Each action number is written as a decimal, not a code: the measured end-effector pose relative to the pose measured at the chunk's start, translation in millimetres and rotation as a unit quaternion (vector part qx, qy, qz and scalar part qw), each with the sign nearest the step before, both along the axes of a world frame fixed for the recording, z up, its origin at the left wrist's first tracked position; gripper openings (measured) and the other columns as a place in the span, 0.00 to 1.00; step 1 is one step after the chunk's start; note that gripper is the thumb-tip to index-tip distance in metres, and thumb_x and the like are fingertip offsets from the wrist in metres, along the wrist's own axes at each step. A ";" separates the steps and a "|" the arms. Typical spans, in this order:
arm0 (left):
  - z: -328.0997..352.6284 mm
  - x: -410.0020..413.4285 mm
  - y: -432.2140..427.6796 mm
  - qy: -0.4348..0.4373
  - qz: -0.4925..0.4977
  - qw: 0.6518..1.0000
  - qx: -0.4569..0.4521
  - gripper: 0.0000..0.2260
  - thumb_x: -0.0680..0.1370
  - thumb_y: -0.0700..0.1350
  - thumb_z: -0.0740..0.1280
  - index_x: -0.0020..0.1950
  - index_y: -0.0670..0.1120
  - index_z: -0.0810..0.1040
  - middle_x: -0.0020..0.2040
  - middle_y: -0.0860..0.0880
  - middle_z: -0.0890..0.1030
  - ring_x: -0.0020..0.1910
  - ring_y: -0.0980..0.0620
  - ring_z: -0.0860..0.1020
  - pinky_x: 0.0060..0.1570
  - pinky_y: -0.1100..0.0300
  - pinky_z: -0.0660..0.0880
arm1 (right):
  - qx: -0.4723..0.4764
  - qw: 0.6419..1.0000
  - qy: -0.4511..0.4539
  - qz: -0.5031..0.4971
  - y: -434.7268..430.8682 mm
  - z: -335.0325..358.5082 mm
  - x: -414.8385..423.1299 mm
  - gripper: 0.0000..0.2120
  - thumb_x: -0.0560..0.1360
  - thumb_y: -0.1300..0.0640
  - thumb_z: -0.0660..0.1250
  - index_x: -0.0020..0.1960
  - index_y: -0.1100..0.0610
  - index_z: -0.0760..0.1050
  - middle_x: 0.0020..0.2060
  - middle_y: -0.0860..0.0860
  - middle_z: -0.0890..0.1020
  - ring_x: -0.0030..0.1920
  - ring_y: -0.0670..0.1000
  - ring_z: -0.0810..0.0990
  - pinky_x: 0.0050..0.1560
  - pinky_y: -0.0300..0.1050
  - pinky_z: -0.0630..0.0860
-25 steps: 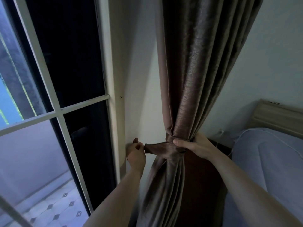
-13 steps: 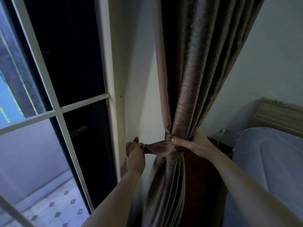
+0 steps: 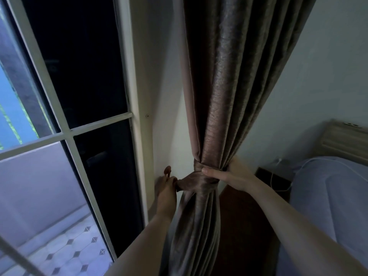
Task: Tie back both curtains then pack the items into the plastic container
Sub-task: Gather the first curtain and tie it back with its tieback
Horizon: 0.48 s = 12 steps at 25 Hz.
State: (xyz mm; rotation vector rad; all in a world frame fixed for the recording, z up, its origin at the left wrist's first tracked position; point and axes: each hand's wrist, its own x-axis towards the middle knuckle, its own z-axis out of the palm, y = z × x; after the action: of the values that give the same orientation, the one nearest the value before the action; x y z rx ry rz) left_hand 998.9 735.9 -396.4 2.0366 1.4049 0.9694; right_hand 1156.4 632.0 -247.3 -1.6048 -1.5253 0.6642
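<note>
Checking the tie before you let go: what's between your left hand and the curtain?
Head view: the tieback spans it, its end pinched by the left hand, its loop around the gathered curtain.

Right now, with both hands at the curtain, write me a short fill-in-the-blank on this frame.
1. The end of the tieback is pinched by the ____ hand, close to the wall.
2. The right hand grips the curtain just where the ____ wraps round it.
3. The bed lies on the curtain's ____ side.

Missing words: left; tieback; right.
</note>
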 end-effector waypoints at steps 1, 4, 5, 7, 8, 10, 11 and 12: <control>-6.5 0.4 0.1 -0.023 0.002 1.000 -0.005 0.07 0.78 0.38 0.58 0.44 0.38 0.74 0.64 0.50 0.75 0.43 0.63 0.75 0.43 0.71 0.70 | 0.000 1.000 0.000 0.003 1.5 0.4 -0.5 0.25 0.67 0.50 0.76 0.62 0.51 0.76 0.56 0.45 0.80 0.55 0.38 0.78 0.54 0.30 0.74; -13.7 3.4 0.7 -0.081 0.028 0.994 -0.063 0.11 0.80 0.38 0.58 0.58 0.36 0.75 0.62 0.53 0.75 0.46 0.73 0.76 0.45 0.79 0.69 | 0.007 1.000 -0.004 0.013 0.5 -1.8 -3.7 0.25 0.67 0.50 0.76 0.63 0.51 0.76 0.57 0.46 0.80 0.55 0.40 0.78 0.57 0.36 0.75; -14.1 3.3 0.2 -0.076 0.041 0.994 -0.073 0.10 0.80 0.39 0.59 0.58 0.41 0.77 0.59 0.52 0.76 0.44 0.72 0.77 0.46 0.76 0.70 | 0.016 1.000 -0.009 0.013 -0.7 -3.3 -3.8 0.25 0.66 0.49 0.76 0.62 0.50 0.76 0.57 0.46 0.80 0.56 0.42 0.78 0.58 0.39 0.75; -5.0 1.2 -5.5 -0.055 0.036 0.992 -0.109 0.07 0.79 0.40 0.62 0.53 0.47 0.78 0.56 0.46 0.78 0.45 0.59 0.79 0.51 0.65 0.72 | 0.029 0.999 -0.024 0.019 -4.9 -6.5 -5.5 0.26 0.65 0.46 0.76 0.61 0.50 0.77 0.56 0.46 0.81 0.56 0.44 0.79 0.58 0.41 0.76; 9.2 -1.7 -12.0 -0.028 0.015 0.993 -0.111 0.08 0.78 0.39 0.63 0.55 0.47 0.78 0.59 0.43 0.76 0.51 0.52 0.78 0.54 0.60 0.71 | 0.036 0.998 -0.036 0.027 -7.1 -7.9 -7.4 0.27 0.64 0.43 0.75 0.61 0.50 0.77 0.55 0.46 0.81 0.56 0.44 0.79 0.58 0.40 0.76; 35.1 -5.8 -22.8 0.041 0.006 0.991 -0.127 0.17 0.78 0.37 0.63 0.66 0.42 0.72 0.64 0.40 0.73 0.61 0.43 0.74 0.59 0.56 0.69 | 0.057 0.996 -0.059 0.038 -10.8 -12.0 -13.9 0.31 0.62 0.36 0.71 0.60 0.50 0.78 0.53 0.45 0.82 0.54 0.42 0.80 0.54 0.33 0.75; 52.3 -12.7 -33.0 0.027 0.031 0.992 -0.118 0.18 0.78 0.37 0.62 0.69 0.41 0.70 0.62 0.40 0.76 0.59 0.43 0.75 0.57 0.60 0.71 | 0.070 0.995 -0.068 0.034 -12.3 -15.4 -18.7 0.30 0.62 0.35 0.70 0.59 0.50 0.79 0.52 0.44 0.82 0.52 0.42 0.80 0.52 0.32 0.75; 69.6 -21.7 -44.0 0.011 0.047 0.994 -0.098 0.17 0.78 0.36 0.60 0.68 0.40 0.71 0.56 0.41 0.79 0.55 0.45 0.78 0.51 0.66 0.72 | 0.081 0.994 -0.074 0.026 -14.1 -19.4 -24.3 0.30 0.62 0.34 0.69 0.58 0.50 0.80 0.51 0.45 0.83 0.51 0.43 0.81 0.51 0.33 0.77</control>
State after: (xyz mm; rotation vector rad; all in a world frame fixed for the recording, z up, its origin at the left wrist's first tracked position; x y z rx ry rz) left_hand 977.2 691.9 -326.9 1.8557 1.5551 0.8138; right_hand 1132.1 617.9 -266.7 -1.5230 -1.6886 0.4454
